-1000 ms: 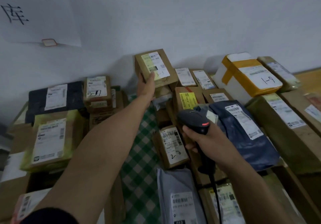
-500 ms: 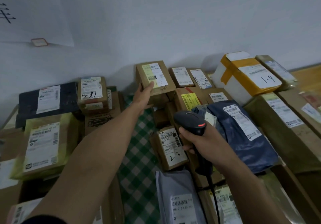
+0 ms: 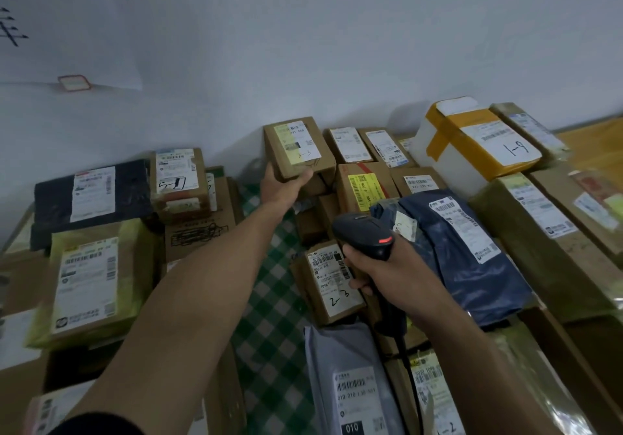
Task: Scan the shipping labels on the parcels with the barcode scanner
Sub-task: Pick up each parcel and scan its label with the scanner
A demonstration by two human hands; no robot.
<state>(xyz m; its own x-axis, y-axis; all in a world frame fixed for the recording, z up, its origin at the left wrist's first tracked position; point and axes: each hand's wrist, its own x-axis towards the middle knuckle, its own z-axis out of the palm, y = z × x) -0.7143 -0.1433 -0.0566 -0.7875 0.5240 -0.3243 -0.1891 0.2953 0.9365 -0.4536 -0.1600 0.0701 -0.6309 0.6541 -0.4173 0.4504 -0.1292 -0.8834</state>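
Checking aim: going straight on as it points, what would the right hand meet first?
Probably the low brown boxes ahead of the scanner, before the box the left hand holds; depth unclear.

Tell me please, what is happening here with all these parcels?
A person is working through labelled parcels. The left hand grips a small cardboard box near the wall, its label facing up. The right hand holds a black barcode scanner above the parcels, pointed roughly forward. Other parcels lie around on a green checked cloth.
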